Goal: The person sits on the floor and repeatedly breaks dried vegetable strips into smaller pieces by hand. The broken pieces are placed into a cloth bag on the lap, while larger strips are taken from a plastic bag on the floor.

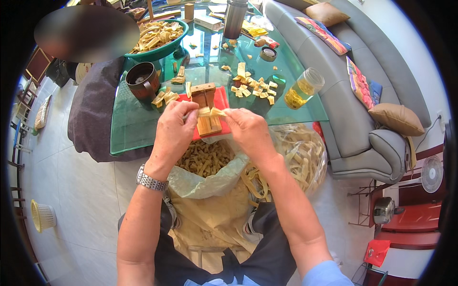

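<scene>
Left hand (175, 125) and right hand (249, 127) pinch a pale strip (205, 112), its long axis running sideways.

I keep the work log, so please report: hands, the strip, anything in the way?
Left hand and right hand pinching pale strip, one piece or two unclear. Strip at slotted wooden block. Mug, jar standing aside.

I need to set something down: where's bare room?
The glass table looks bare at its left front corner, nearer than the dark mug, and between the clear jar and front edge. Crowded: around the wooden block and pale pieces.
</scene>
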